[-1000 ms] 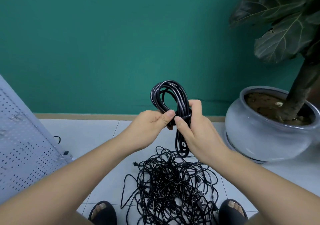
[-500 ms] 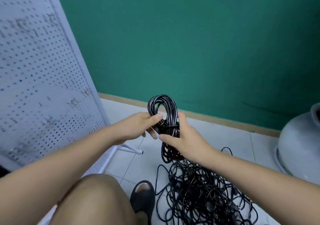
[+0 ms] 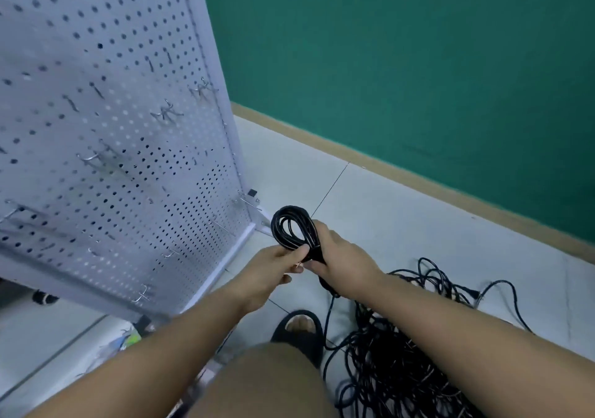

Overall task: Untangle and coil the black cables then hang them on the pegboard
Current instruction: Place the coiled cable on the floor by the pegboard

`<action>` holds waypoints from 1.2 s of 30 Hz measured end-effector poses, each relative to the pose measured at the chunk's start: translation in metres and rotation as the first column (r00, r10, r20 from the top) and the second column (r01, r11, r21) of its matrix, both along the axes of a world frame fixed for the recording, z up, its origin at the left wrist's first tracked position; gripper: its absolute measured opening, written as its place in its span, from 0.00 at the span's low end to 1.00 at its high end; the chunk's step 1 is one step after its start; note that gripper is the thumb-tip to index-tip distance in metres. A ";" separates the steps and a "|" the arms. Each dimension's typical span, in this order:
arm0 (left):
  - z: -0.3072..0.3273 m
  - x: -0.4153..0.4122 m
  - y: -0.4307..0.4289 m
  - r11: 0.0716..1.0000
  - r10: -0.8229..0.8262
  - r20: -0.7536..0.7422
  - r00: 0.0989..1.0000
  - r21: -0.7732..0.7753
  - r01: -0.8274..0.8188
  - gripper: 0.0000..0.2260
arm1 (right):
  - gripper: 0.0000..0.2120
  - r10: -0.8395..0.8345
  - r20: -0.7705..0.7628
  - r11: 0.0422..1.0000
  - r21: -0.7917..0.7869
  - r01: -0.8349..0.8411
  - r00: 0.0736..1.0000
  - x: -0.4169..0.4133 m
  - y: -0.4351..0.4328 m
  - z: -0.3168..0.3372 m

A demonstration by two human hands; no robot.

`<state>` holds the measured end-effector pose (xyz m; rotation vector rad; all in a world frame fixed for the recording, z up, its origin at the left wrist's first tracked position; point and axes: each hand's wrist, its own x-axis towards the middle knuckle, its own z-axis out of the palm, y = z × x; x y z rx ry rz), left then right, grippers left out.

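Black coiled cable (image 3: 293,228) sits in both hands above the floor (image 3: 418,218), just off the pegboard's lower right corner. In the head view, the right hand (image 3: 343,256) is clenched round the coil's bunched waist, and the left hand (image 3: 273,268) pinches the same waist from the other side with curled fingers. The free loop stands up and away from the knuckles, its long axis pointing toward the far wall.

The pegboard (image 3: 128,63) leans to the left of the hands. Its nearest hook (image 3: 249,203) lies just up and left of the loop, and others (image 3: 167,113) sit higher and well apart. The left hand is the nearer to the board, so I judge the loop must travel left and upward, opening toward a hook.

A strand drops from under the right hand to the tangled cables (image 3: 402,353) heaped on the floor by the near edge, right of a sandalled foot (image 3: 299,327). Whether it is caught there cannot be told.
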<state>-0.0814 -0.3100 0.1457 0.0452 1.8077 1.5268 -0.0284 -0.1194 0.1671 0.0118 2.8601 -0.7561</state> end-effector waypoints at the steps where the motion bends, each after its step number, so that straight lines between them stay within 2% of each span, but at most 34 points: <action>1: -0.018 -0.004 -0.001 0.999 0.047 0.026 0.999 -0.006 -0.046 0.18 | 0.32 0.015 0.030 1.000 -0.014 -0.015 0.999 -0.008 -0.001 -0.017; 7: -0.124 -0.029 -0.012 0.957 0.289 0.191 0.938 -0.022 -0.290 0.16 | 0.35 0.113 0.132 0.993 0.007 -0.115 0.985 -0.054 -0.011 -0.112; 13: -0.197 -0.054 -0.026 0.893 0.450 0.250 0.857 -0.141 -0.427 0.17 | 0.39 0.213 0.179 0.977 -0.019 -0.213 0.961 -0.093 -0.026 -0.193; 18: -0.231 -0.077 -0.032 0.862 0.504 0.230 0.832 -0.186 -0.471 0.27 | 0.38 0.225 0.155 0.974 -0.002 -0.228 0.962 -0.118 -0.034 -0.234; 22: -0.241 -0.100 -0.024 0.839 0.519 0.126 0.845 -0.262 -0.476 0.13 | 0.34 0.171 0.102 0.985 -0.027 -0.170 0.980 -0.135 -0.034 -0.244; 26: -0.254 -0.112 -0.017 0.793 0.469 -0.032 0.882 -0.424 -0.437 0.16 | 0.32 0.109 0.096 0.994 -0.011 -0.108 0.989 -0.140 -0.034 -0.253; 30: -0.259 -0.119 -0.017 0.772 0.303 -0.219 0.928 -0.514 -0.373 0.25 | 0.26 0.084 0.072 0.992 0.083 -0.090 0.994 -0.135 -0.032 -0.259; 33: -0.259 -0.128 -0.008 0.759 0.238 -0.268 0.933 -0.548 -0.351 0.28 | 0.24 0.071 0.055 0.987 0.139 -0.078 0.996 -0.134 -0.025 -0.255; 36: -0.258 -0.136 -0.003 0.762 0.239 -0.251 0.938 -0.550 -0.341 0.26 | 0.25 0.045 0.061 0.983 0.175 -0.055 0.997 -0.134 -0.015 -0.248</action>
